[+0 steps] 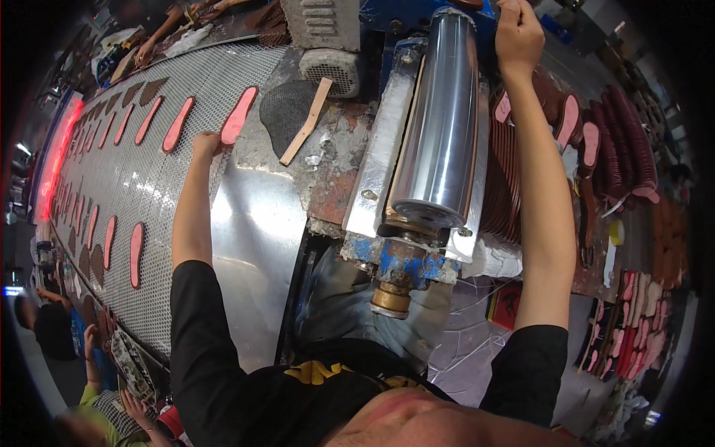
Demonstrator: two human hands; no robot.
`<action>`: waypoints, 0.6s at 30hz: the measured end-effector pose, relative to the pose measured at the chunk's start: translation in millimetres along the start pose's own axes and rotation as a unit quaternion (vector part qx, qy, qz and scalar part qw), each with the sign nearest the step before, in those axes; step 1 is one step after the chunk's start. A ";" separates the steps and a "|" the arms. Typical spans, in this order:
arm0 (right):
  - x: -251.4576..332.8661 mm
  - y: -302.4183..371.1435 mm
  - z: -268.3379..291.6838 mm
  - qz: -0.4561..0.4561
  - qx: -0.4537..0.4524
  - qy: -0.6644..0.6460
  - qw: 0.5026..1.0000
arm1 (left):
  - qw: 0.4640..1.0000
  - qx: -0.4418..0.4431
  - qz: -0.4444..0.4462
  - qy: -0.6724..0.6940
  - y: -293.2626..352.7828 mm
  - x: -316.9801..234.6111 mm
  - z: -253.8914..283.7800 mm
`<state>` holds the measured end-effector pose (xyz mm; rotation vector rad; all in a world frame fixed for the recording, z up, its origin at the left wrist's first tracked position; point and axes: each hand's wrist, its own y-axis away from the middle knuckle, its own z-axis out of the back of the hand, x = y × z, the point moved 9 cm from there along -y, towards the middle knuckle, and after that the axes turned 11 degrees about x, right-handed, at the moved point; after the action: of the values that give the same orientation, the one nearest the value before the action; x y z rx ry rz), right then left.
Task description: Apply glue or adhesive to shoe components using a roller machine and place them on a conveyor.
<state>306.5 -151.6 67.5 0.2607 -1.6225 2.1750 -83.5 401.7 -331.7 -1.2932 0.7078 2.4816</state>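
While a pink insole [237, 119] at the mesh belt [153, 182] edge is pinched by the fingers of the left hand [205, 144], the right hand [519, 39] is curled beside the steel roller [439, 127], its grip unclear

At the frame's lower centre, I wear a black shirt [279, 406] with short sleeves [202, 320] and a yellow chest print [316, 372].

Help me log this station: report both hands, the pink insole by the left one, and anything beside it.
Left hand at near end of pink insole, grip unclear. Right hand curled, contents unclear. Pale strip across dark mesh, between insole and roller.
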 end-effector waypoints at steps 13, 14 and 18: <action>-19.0 -14.6 6.9 -0.012 0.104 0.063 0.992 | 0.916 -0.023 -0.344 -0.204 139.5 -130.6 -92.0; 4.5 -12.8 19.8 -0.010 0.101 0.063 0.993 | 0.913 -0.005 -0.364 -0.182 154.2 -125.5 -95.7; 29.3 27.2 65.7 -0.003 0.214 0.122 0.969 | 0.905 -0.018 -0.373 -0.201 214.1 -101.5 -123.0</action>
<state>262.3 -214.1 75.1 0.1118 -1.0122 2.4247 -32.5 154.9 -243.8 -0.7919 0.0335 2.0008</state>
